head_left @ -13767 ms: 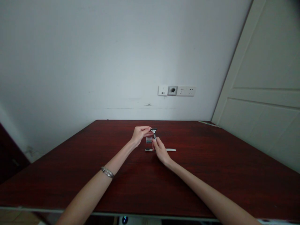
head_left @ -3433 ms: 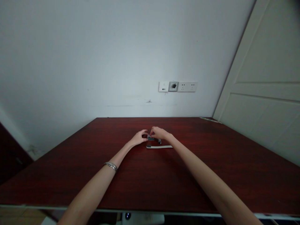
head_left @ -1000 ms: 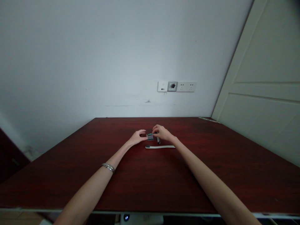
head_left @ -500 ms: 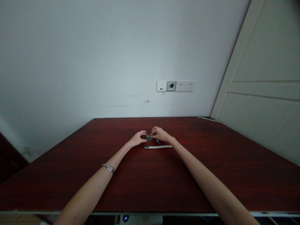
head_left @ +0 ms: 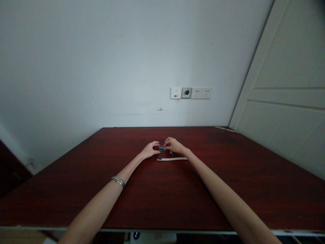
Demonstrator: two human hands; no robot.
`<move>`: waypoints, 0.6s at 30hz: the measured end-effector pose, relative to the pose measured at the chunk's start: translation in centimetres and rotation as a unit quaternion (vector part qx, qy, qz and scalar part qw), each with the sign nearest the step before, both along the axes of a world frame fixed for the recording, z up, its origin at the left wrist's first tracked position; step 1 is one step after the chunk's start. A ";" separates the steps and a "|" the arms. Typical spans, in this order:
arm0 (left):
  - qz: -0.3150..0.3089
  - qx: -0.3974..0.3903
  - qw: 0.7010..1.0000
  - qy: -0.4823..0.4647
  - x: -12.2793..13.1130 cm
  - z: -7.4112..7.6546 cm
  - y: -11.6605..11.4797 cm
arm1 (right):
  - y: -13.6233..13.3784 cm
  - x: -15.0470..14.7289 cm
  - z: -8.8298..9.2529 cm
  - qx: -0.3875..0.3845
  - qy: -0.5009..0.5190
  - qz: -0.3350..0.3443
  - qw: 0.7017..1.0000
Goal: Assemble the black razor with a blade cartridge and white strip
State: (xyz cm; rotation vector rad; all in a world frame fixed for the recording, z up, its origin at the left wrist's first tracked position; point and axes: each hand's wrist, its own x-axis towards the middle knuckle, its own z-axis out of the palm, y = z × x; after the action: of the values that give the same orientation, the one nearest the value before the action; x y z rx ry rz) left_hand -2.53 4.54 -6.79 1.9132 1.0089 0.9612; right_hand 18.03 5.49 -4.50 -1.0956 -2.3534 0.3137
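A small flat rectangular piece [head_left: 161,149], dark green with a pale edge, lies on the table between my hands; it is too small to tell its kind. My left hand [head_left: 149,150] spans its left end, thumb at the near corner and fingers at the far corner. Over the right end, my right hand [head_left: 173,145] has thumb and fingers pinched together, and whatever they hold is hidden. Just under that hand sits a small dark and white thing [head_left: 171,153], partly covered. Nearer to me lies a long thin white strip [head_left: 172,159] with a dark grey left end, its right end behind my right wrist.
The dark red wooden table [head_left: 142,196] reaches back to a white wall. Sockets [head_left: 201,93] and switch plates sit on that wall. A white panelled door [head_left: 284,101] stands at the right. Below the front edge shows a white device [head_left: 154,238].
Both hands stay at the small green piece, with only a slight shift of the right fingers over it. The whole view has moved a little.
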 end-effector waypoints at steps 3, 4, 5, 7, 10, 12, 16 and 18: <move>-0.002 0.005 1.000 0.006 -0.1 -0.1 0.1 | -0.1 0.0 0.1 0.000 0.003 0.001 1.000; -0.003 0.007 1.000 0.007 -0.1 0.0 0.1 | -0.2 0.0 0.2 0.003 0.006 0.001 1.000; -0.003 0.008 1.000 0.006 -0.1 0.0 0.0 | -0.2 0.0 0.4 0.008 0.010 0.001 1.000; -0.004 0.003 1.000 0.005 0.0 0.1 -0.2 | -0.4 0.2 0.8 0.020 0.025 -0.006 0.999; 0.001 -0.017 1.000 -0.002 0.1 0.6 -0.7 | -0.7 0.7 1.9 0.035 0.040 -0.023 0.998; 0.007 -0.029 1.000 -0.007 0.2 0.9 -1.1 | -1.0 1.1 2.8 0.030 0.033 -0.034 0.998; 0.017 -0.036 0.999 0.002 -0.1 1.4 -1.4 | -2.3 2.0 4.2 -0.045 -0.024 -0.016 0.999; 0.022 -0.031 0.999 0.019 -0.4 1.5 -1.4 | -3.4 2.5 4.7 -0.083 -0.060 0.010 0.995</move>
State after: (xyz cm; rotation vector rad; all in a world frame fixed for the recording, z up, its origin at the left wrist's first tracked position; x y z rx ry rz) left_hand -2.88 3.19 -5.29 1.8720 1.0932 0.9112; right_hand 20.52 2.08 0.15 -1.1982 -2.4807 0.4697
